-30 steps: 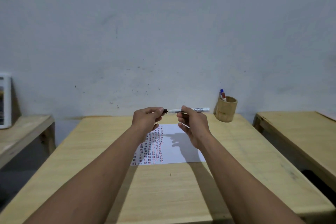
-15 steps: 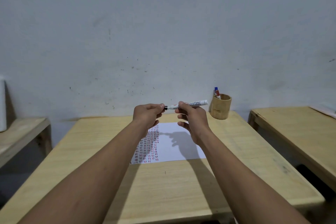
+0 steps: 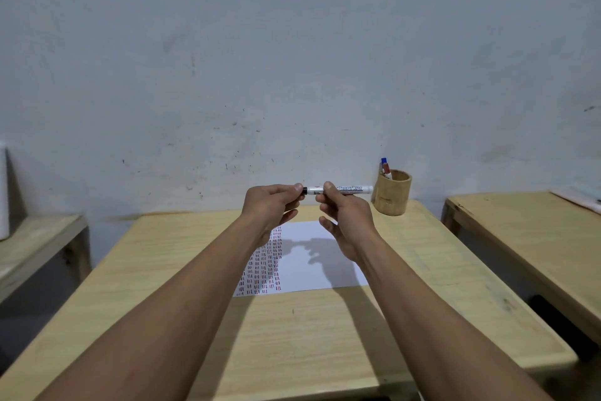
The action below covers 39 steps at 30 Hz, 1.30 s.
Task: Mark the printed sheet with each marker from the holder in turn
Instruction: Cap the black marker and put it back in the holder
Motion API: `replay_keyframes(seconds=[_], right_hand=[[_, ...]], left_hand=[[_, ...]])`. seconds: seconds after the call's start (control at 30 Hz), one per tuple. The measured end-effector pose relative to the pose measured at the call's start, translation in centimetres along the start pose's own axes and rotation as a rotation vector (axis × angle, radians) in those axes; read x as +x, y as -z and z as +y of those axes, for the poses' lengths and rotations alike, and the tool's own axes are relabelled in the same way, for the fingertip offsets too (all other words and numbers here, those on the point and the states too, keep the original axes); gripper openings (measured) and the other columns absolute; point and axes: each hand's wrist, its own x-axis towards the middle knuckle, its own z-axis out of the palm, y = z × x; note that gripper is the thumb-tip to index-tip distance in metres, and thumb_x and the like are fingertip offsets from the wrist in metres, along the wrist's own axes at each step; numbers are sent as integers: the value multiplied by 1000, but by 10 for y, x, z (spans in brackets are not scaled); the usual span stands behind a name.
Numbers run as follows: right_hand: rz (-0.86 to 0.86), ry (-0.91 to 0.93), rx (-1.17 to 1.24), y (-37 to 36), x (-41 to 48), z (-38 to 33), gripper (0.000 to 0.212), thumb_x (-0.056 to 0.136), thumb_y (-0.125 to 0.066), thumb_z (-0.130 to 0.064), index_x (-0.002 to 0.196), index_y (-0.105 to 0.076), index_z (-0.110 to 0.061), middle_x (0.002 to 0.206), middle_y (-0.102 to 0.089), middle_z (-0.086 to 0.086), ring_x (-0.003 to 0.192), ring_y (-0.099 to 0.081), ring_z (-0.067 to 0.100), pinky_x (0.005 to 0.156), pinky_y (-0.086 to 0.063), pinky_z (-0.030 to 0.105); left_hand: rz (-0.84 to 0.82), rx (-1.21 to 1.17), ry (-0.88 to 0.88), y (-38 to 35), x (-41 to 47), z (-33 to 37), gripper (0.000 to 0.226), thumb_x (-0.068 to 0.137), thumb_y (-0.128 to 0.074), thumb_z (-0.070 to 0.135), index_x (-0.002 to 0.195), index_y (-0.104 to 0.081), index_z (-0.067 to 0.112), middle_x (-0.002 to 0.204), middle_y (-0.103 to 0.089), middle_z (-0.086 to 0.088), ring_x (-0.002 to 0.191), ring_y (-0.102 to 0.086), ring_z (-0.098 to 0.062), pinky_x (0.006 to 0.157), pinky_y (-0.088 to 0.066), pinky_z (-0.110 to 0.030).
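A white marker (image 3: 349,189) with black print is held level above the desk. My right hand (image 3: 346,215) pinches its barrel between thumb and forefinger. My left hand (image 3: 271,205) grips the marker's black cap end, most of which is hidden in the fingers. Below the hands lies the printed sheet (image 3: 312,257), with columns of short red and dark marks along its left part. A bamboo holder (image 3: 392,192) stands at the desk's far right with a blue-capped marker (image 3: 384,161) and a red-capped marker (image 3: 387,170) sticking out.
The wooden desk (image 3: 162,270) runs up to a grey wall. A second wooden table (image 3: 527,231) stands to the right across a gap, with paper at its far corner. A low wooden shelf (image 3: 35,244) sits at the left.
Both hands stay joined on the marker at about the same height; the black end now sits deeper inside my left fingers. The camera has shifted slightly.
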Motion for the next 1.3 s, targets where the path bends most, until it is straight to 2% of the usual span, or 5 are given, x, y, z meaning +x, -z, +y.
replay_keyframes(seconds=[0.23,0.33,0.47,0.67,1.3], right_hand=[[146,-3,230,0,10,-9,34,94,-72,-13,120,-63,7,84,-67,7,70,-66,11,59,-60,21],[213,152,132,5,18,-15,71,93,-70,-9,150,-30,-21,85,-69,8,64,-67,12,63,-62,25],[169,271,-295,19,18,-33,19,98,-56,-16,117,-59,-12,88,-67,10,67,-63,15,61,-58,31],[116,355,-875,63,44,-56,8,93,-58,-22,101,-59,-20,73,-71,2,61,-63,15,61,-53,36],[350,520,-1057,154,175,-110,10,100,-57,-24,98,-64,-16,83,-61,-6,71,-59,9,58,-41,25]], left_hand=[[15,72,-90,-24,-1,7,12,87,-79,17,84,-77,6,84,-75,-9,76,-66,-17,84,-62,-33],[59,167,-160,-38,5,10,13,84,-81,21,79,-78,9,83,-78,-7,75,-67,-18,86,-62,-38],[96,306,-274,-61,17,24,11,78,-80,28,72,-82,19,77,-78,-4,71,-66,-18,86,-62,-46],[15,480,-391,-108,34,40,16,88,-73,33,87,-83,20,78,-75,9,75,-64,-12,68,-48,-24],[-165,661,-180,-219,137,-92,76,84,-78,32,149,-41,17,136,-61,-3,116,-61,-20,90,-50,-31]])
